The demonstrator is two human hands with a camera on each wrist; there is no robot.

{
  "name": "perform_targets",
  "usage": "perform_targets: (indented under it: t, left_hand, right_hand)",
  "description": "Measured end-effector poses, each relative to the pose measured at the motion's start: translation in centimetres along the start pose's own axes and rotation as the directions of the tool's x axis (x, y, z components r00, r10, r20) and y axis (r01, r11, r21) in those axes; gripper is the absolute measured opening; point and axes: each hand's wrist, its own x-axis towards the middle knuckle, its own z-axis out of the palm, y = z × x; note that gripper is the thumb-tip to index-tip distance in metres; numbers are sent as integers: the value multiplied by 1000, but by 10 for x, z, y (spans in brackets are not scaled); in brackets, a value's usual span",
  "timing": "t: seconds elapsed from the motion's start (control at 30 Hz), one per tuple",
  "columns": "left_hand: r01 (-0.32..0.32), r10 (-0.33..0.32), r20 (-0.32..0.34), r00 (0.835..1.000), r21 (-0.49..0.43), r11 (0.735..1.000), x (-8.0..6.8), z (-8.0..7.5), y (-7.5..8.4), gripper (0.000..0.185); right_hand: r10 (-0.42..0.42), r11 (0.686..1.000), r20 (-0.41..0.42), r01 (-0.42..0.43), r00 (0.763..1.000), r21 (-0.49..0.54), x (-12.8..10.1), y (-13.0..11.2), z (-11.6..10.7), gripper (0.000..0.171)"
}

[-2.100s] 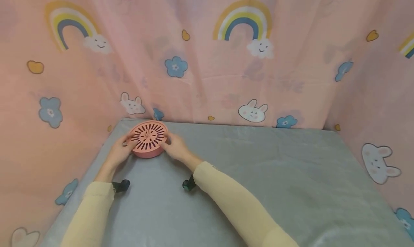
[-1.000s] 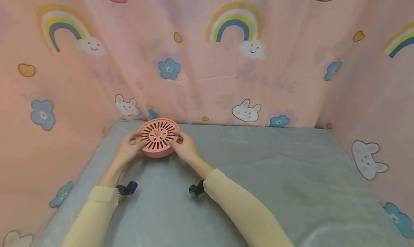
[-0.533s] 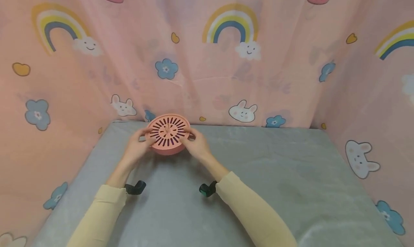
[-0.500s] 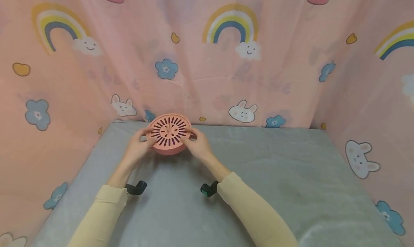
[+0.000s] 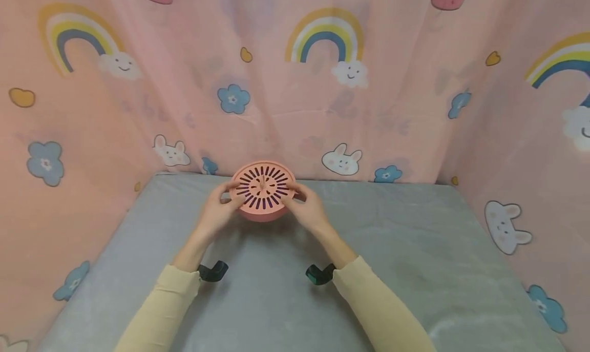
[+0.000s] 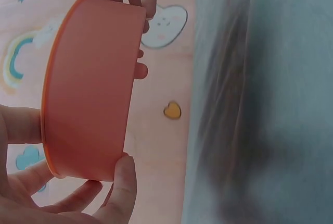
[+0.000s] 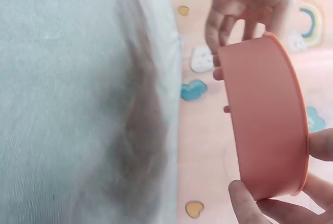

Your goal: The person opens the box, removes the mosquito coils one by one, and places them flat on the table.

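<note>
A round pink box [image 5: 262,208], its top cut with radial slots, hangs above the table between my two hands. The left hand [image 5: 216,208] grips its left side, thumb at the rim of the slotted top. On the opposite side the right hand [image 5: 310,211] holds the box the same way. The left wrist view shows the smooth side wall of the box [image 6: 93,88], with small rounded knobs on the underside and fingertips curled beneath. In the right wrist view, the box [image 7: 268,120] stands clear of the cloth, and fingers wrap its lower edge.
Grey cloth covers the table [image 5: 276,290], with soft folds at the right. Pink printed curtains [image 5: 286,106] enclose the back and both sides. A black wrist camera [image 5: 214,271] sits on the left wrist, another wrist camera [image 5: 320,274] on the right.
Both hands have carried the pink box rightward, from near the table's back left corner toward the middle, keeping their grip. The head view has also turned slightly.
</note>
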Motion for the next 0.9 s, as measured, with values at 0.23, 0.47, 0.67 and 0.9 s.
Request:
perform_targets:
  t: [0.23,0.47,0.67,0.9]
  left_hand:
    - [-42,42,10,999,8,999,0,22,6,44]
    - [-67,67,13,998,36,997,-1,47,16,45]
    - [-70,70,29,997,26,997,0,65,14,44]
    - [-77,75,53,996,25,997,4,87,6,44]
  right_hand:
    - [34,999,-33,-34,999,-18,-6,10,-21,42]
    - [30,998,-76,-34,997,-51,-12,22,-45,41]
    - [55,995,-81,-62,995,-78,-17,30,-62,42]
    - [118,986,-74,-126,990,-109,-23,40,-80,40]
